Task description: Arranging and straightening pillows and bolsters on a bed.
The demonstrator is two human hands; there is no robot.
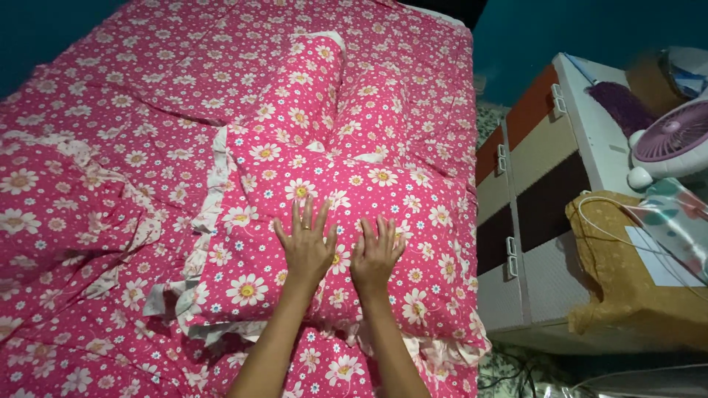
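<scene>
A pink pillow [413,221] with white daisy print and a pale frilled edge lies on a bed covered in the same pink floral sheet [133,96]. My left hand [305,247] rests flat on the pillow's middle, fingers spread, a ring on one finger. My right hand [376,254] lies flat right beside it, fingers spread too, holding nothing. Behind the pillow, two long bolster pillows [310,88] in the same print lie side by side, pointing away from me.
To the right of the bed stands a drawer cabinet [542,206] with orange, beige, dark and white fronts. On its top sit a small pink fan [672,140], a purple duster [623,103] and a mustard cloth [619,280] with a white cable.
</scene>
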